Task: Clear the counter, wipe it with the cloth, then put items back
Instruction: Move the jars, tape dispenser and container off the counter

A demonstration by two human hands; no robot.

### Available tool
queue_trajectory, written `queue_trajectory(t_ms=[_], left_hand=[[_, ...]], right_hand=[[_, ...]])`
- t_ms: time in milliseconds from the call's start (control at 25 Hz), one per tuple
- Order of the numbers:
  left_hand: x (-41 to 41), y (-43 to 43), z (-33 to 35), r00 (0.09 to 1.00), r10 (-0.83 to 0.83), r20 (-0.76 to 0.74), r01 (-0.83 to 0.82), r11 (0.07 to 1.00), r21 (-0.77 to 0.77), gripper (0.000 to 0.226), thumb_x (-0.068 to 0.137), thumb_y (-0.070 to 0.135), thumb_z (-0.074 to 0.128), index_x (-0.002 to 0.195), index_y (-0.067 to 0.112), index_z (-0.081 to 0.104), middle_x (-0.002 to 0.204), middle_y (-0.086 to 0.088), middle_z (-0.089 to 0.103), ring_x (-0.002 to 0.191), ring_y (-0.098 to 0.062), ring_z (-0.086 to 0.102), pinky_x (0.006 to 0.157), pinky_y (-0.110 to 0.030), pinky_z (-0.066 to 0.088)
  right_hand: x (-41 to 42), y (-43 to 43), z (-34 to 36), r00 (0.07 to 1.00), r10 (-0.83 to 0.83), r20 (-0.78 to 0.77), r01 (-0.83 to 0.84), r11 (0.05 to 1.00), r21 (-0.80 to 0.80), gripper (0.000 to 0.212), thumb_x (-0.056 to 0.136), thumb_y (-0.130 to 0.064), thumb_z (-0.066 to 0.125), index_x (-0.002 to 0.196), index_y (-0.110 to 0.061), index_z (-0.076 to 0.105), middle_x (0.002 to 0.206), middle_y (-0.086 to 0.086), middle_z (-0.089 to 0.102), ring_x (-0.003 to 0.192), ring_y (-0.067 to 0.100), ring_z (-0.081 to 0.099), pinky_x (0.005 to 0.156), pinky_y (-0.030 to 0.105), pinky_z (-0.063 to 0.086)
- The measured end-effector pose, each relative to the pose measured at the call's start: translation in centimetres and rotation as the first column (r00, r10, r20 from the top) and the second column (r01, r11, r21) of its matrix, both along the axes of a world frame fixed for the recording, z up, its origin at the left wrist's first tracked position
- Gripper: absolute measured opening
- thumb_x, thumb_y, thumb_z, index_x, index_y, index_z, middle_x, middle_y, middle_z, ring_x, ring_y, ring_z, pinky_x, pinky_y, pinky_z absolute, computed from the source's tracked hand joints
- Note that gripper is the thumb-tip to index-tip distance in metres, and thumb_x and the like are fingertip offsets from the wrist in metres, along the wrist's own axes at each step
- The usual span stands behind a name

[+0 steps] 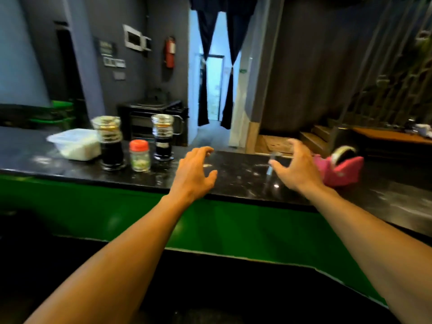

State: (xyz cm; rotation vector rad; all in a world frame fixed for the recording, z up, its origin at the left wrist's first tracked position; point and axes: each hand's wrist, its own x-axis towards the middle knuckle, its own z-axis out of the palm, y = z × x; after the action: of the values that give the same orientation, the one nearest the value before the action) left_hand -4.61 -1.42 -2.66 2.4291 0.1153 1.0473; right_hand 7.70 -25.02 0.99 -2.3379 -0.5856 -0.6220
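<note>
The black stone counter (233, 176) runs across the view above a green front panel. On its left part stand a clear lidded plastic box (74, 143), two tall dark sauce dispensers (111, 143) (163, 136) and a small red-capped jar (139, 155). A pink tape dispenser (339, 167) sits at the right. My left hand (195, 171) hovers over the counter's middle with fingers spread, holding nothing. My right hand (297, 167) hovers just left of the tape dispenser, fingers loosely curved and empty. A thin clear object (272, 160) lies near its fingertips. No cloth is visible.
Behind the counter are a black stove (154, 118), a doorway with dark curtains (215, 90) and wooden steps (315, 139) at the right. A lower dark surface (210, 288) lies in front of the green panel. The frame is motion-blurred.
</note>
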Motion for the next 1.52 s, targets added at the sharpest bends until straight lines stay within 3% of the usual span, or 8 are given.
queue_trajectory(t_ms=[160,360,720,960,1080,1240,1360,1520], left_hand=[[-1.0,5.2,-0.6,0.999,0.051,-0.016,-0.051,0.999,-0.013,0.057,0.079,0.024,0.072,0.131,0.015,0.049,0.123,-0.004,0.057,0.115,-0.021,0.053,0.099,-0.039,0.044],[-1.0,7.1,-1.0,0.998,0.054,-0.023,-0.055,0.998,-0.029,0.058,0.081,0.022,0.073,0.133,0.013,0.047,0.125,-0.006,0.056,0.117,-0.019,0.052,0.101,-0.042,0.045],[-1.3,8.3,-1.1,0.993,0.118,0.013,-0.117,0.991,-0.059,0.055,0.080,0.022,0.073,0.129,0.014,0.048,0.121,-0.005,0.056,0.114,-0.020,0.051,0.099,-0.039,0.045],[-2.8,11.4,0.2,0.887,0.444,0.129,-0.459,0.879,0.133,0.058,0.077,0.027,0.069,0.130,0.016,0.049,0.136,-0.007,0.045,0.133,-0.025,0.034,0.106,-0.040,0.031],[-2.9,13.1,0.8,0.859,0.511,-0.021,-0.506,0.856,0.107,0.067,0.079,0.028,0.068,0.138,0.015,0.041,0.140,-0.009,0.044,0.133,-0.029,0.034,0.106,-0.044,0.032],[-2.5,13.7,1.0,0.863,0.431,-0.261,-0.450,0.893,-0.014,0.068,0.085,0.028,0.068,0.142,0.016,0.031,0.135,-0.014,0.048,0.121,-0.035,0.048,0.098,-0.046,0.039],[-2.4,12.7,1.6,0.917,0.345,-0.201,-0.382,0.904,-0.192,0.056,0.087,0.023,0.067,0.134,0.018,0.037,0.129,-0.011,0.051,0.113,-0.030,0.054,0.088,-0.037,0.039],[-2.0,8.1,3.3,0.985,0.156,-0.074,-0.168,0.962,-0.215,0.056,0.085,0.024,0.071,0.132,0.018,0.041,0.125,-0.008,0.055,0.106,-0.020,0.054,0.089,-0.033,0.043]], right_hand=[[2.9,4.7,-0.8,0.962,-0.179,-0.205,0.188,0.982,0.025,0.081,0.084,-0.042,0.071,0.147,-0.015,0.029,0.147,0.016,0.035,0.133,0.037,0.040,0.104,0.045,0.037],[3.9,7.4,-2.1,0.949,-0.219,-0.228,0.246,0.965,0.095,0.056,0.092,-0.020,0.064,0.140,-0.017,0.037,0.143,0.010,0.038,0.125,0.033,0.047,0.094,0.040,0.041],[-0.9,15.1,-2.4,0.993,0.117,-0.011,-0.115,0.987,0.111,0.047,0.092,-0.016,0.063,0.135,-0.017,0.044,0.131,0.006,0.047,0.112,0.024,0.054,0.085,0.032,0.050],[-4.3,21.1,-2.0,0.965,0.261,0.035,-0.263,0.962,0.075,0.048,0.092,-0.018,0.062,0.136,-0.015,0.043,0.130,0.008,0.048,0.113,0.026,0.053,0.085,0.032,0.046],[-5.2,23.0,-2.2,0.954,0.297,0.034,-0.298,0.953,0.061,0.049,0.092,-0.019,0.063,0.136,-0.016,0.043,0.130,0.008,0.048,0.112,0.027,0.055,0.085,0.035,0.050],[-5.6,23.8,-2.5,0.950,0.311,0.023,-0.311,0.949,0.048,0.050,0.092,-0.019,0.063,0.137,-0.016,0.042,0.130,0.008,0.048,0.111,0.027,0.055,0.084,0.035,0.051],[-5.6,22.9,-2.4,0.952,0.303,0.027,-0.304,0.951,0.047,0.050,0.092,-0.019,0.063,0.137,-0.016,0.042,0.130,0.007,0.048,0.112,0.026,0.055,0.081,0.032,0.048],[-6.0,19.0,-2.1,0.962,0.270,0.044,-0.273,0.957,0.095,0.048,0.090,-0.020,0.065,0.134,-0.017,0.045,0.128,0.006,0.050,0.111,0.026,0.055,0.083,0.034,0.049]])
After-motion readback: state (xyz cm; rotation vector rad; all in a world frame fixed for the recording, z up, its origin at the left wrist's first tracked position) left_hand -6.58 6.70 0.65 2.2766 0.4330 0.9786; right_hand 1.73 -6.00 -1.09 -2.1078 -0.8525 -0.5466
